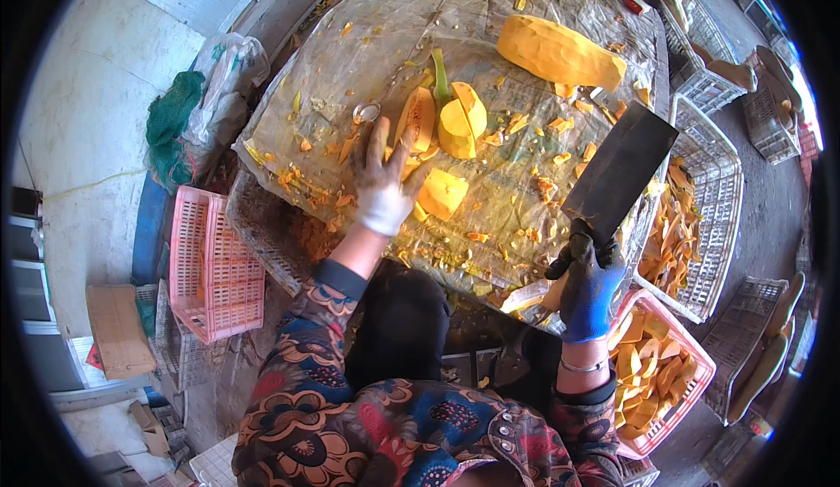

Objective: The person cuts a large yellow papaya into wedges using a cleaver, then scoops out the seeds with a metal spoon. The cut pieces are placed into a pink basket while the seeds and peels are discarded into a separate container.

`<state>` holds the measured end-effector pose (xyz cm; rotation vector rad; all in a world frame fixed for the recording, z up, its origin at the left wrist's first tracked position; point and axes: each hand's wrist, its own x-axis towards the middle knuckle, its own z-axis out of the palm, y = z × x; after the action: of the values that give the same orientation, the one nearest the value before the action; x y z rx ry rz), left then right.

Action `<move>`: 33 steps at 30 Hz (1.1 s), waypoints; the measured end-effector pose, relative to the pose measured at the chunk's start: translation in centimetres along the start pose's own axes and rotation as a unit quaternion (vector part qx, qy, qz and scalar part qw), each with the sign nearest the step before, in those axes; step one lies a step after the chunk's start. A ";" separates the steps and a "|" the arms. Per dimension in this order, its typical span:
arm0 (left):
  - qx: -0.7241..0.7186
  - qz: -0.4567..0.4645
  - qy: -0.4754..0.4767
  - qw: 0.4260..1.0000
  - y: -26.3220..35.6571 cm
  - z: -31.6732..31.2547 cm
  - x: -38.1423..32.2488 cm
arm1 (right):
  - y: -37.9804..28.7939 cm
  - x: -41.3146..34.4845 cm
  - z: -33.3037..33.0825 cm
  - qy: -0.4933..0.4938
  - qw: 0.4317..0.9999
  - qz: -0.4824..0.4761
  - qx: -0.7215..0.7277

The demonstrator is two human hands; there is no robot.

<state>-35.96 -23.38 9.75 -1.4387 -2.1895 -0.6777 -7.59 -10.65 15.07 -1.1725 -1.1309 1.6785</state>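
Observation:
My left hand (pixel 384 182), in a stained white glove, is spread flat above the sheet-covered table (pixel 367 47), fingers apart and nothing gripped. Just beyond its fingertips lies a squash piece (pixel 417 116) with its orange seed cavity showing. Beside that, a peeled yellow chunk (pixel 462 123) is split by a cut. A smaller peeled chunk (pixel 445 195) sits right of my wrist. In a blue and black glove, my right hand (pixel 590 283) grips a broad dark cleaver (pixel 620 169), blade pointing up and right. A long peeled squash (pixel 558 54) rests at the far right.
A round metal tool (pixel 366 112) lies beyond my left hand. To the right, a white crate (pixel 712 224) contains peelings, and a pink crate (pixel 699 362) holds cut squash pieces. Another pink crate (pixel 216 264) stands left. Scraps and seeds litter the sheet.

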 end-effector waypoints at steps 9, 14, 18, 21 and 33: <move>-0.032 -0.096 -0.169 0.980 1.5 2.9 -4.8 | -0.3 -0.3 -0.3 0.022 0.999 0.031 0.033; -0.009 -0.162 -0.213 0.964 0.7 7.7 0.9 | -1.2 0.0 0.1 0.032 0.998 0.051 0.024; 0.091 -0.179 -0.256 0.946 1.3 9.3 6.9 | -2.2 0.1 0.0 0.064 0.997 0.026 0.022; 0.027 -0.240 -0.260 0.935 2.0 9.5 11.1 | -2.8 0.2 -0.3 0.068 0.997 0.011 0.029; -0.054 -0.033 -0.271 0.961 13.3 21.4 29.2 | -4.2 0.1 -1.2 0.128 0.985 0.044 0.106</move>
<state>-36.28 15.07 12.47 -1.7770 -2.6529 -0.4657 -6.02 -9.02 18.80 -1.2733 -0.7339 1.6129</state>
